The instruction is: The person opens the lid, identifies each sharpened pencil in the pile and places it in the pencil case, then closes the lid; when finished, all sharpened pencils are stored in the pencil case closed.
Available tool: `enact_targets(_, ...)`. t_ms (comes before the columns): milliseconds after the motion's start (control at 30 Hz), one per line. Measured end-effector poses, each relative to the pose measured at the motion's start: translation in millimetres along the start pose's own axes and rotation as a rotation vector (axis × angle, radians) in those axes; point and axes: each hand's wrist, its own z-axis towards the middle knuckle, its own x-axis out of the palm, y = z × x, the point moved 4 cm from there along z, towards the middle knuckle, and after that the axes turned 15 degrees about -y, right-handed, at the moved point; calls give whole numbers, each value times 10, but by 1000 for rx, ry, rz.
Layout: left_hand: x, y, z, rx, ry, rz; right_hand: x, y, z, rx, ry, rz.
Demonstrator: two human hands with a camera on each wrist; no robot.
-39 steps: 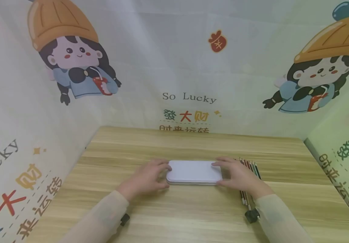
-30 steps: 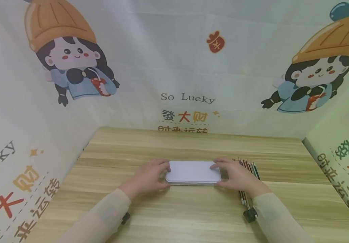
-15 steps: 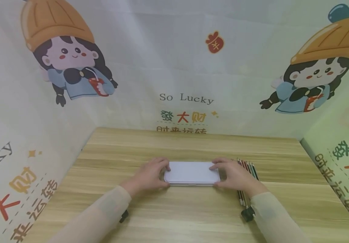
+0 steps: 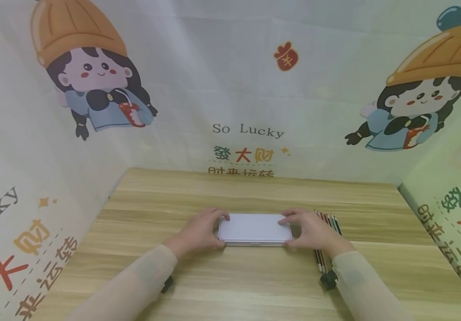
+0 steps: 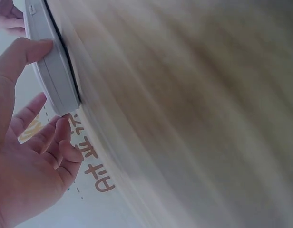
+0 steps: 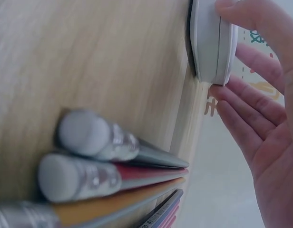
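A flat white pencil case (image 4: 256, 228) lies closed on the wooden table, its long front side towards me. My left hand (image 4: 200, 229) grips its left end, thumb at the front edge and fingers at the back corner. At the right end my right hand (image 4: 312, 229) holds it the same way, fingertips over the lid. Seen from the left wrist, the case (image 5: 53, 76) shows a seam along its side and a small catch, with the left thumb (image 5: 39, 47) pressed on that side. In the right wrist view, fingers of the right hand (image 6: 275, 128) reach under the case's end.
Several pencils (image 4: 319, 261) lie side by side right of the case, partly hidden under the right hand and wrist. Their white eraser ends (image 6: 84, 133) point towards me. A printed cloth (image 4: 250, 89) hangs behind and on both sides of the table (image 4: 254, 281).
The left fingertips have moved slightly inward over the lid's back left corner. Both hands stay at the case's ends, and the view shifts a little.
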Motion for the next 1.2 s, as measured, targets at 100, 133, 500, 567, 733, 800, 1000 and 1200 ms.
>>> enact_targets(100, 20, 22, 5, 7, -1, 22, 3, 4, 4, -3, 0, -6)
enact_targets(133, 29, 27, 8, 12, -4, 30, 2, 3, 7, -3, 0, -7)
enact_targets(500, 88, 30, 49, 18, -13, 83, 2, -37, 38, -24, -15, -19)
enact_targets(567, 90, 28, 46, 17, -9, 81, 2, -41, 36, -27, -12, -14)
enact_targets(733, 69, 21, 29, 11, -12, 48, -1, -36, 39, -33, -5, 1)
enact_targets(800, 60, 17, 34, 12, -16, 39, -7, -39, 45, -32, 0, 3)
enact_targets(1000, 73, 21, 63, 19, -13, 15, -47, -91, 35, 37, 2, 38)
enact_targets(1200, 97, 30, 88, 12, -1, 2, -54, -133, 25, 64, 28, 85)
